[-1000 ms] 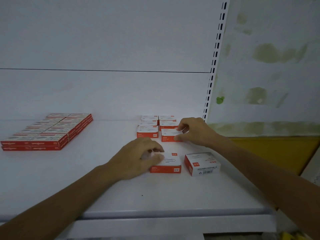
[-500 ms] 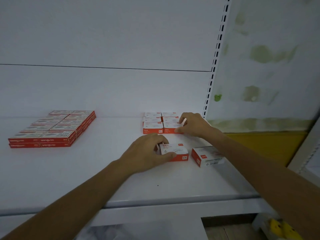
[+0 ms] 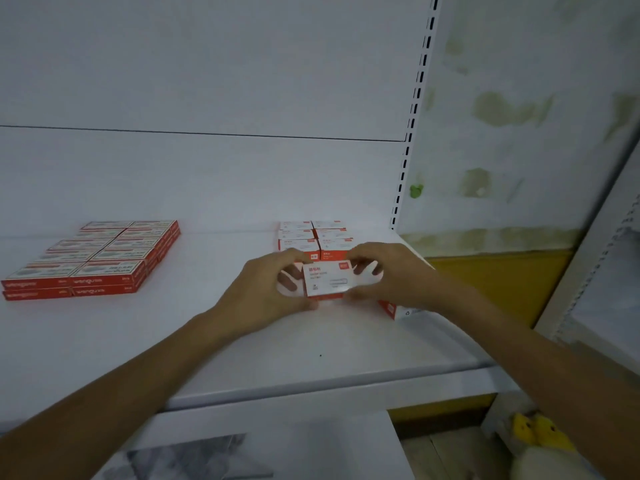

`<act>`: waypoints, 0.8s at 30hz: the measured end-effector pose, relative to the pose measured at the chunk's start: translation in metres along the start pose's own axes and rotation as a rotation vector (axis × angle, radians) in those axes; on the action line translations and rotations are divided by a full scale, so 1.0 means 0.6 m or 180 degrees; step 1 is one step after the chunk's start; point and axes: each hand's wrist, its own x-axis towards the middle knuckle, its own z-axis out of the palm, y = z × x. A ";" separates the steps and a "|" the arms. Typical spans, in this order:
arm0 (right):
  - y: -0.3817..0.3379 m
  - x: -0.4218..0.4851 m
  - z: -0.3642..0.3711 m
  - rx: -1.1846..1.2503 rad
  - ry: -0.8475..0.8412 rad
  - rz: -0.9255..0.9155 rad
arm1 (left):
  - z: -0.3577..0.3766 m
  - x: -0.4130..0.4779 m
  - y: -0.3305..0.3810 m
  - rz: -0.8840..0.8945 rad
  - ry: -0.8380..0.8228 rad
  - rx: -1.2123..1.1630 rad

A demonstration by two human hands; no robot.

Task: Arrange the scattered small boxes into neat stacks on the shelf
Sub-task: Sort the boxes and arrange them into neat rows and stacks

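A small white and red box (image 3: 327, 280) is held between both hands just above the white shelf (image 3: 173, 341). My left hand (image 3: 266, 292) grips its left side and my right hand (image 3: 384, 275) grips its right side. Right behind it stands a neat block of the same small boxes (image 3: 313, 237) in two columns near the shelf's back right. Another loose small box (image 3: 393, 308) lies on the shelf to the right, mostly hidden under my right wrist.
A flat two-layer block of larger red and white boxes (image 3: 93, 258) sits at the left of the shelf. A slotted upright (image 3: 414, 109) bounds the shelf on the right. The shelf's front edge (image 3: 311, 389) runs below my arms. Yellow items (image 3: 540, 434) lie low right.
My right hand left the back stack and came forward onto the loose box. Both hands now hold that box, which has lifted off the shelf and moved toward the stack.
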 end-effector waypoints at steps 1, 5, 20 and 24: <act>-0.005 -0.004 0.004 0.0074 0.0220 -0.0066 | 0.001 -0.003 0.003 0.0049 0.0159 -0.0088; -0.021 -0.014 0.014 0.0349 0.0714 -0.0092 | 0.007 -0.008 0.017 0.0247 0.0896 -0.0381; -0.038 0.010 0.035 -0.0032 0.0290 -0.0115 | -0.023 -0.030 -0.015 0.0108 0.0075 0.1116; -0.035 0.024 0.034 -0.0222 0.0131 0.0232 | -0.018 -0.040 -0.020 0.0101 0.0042 0.1124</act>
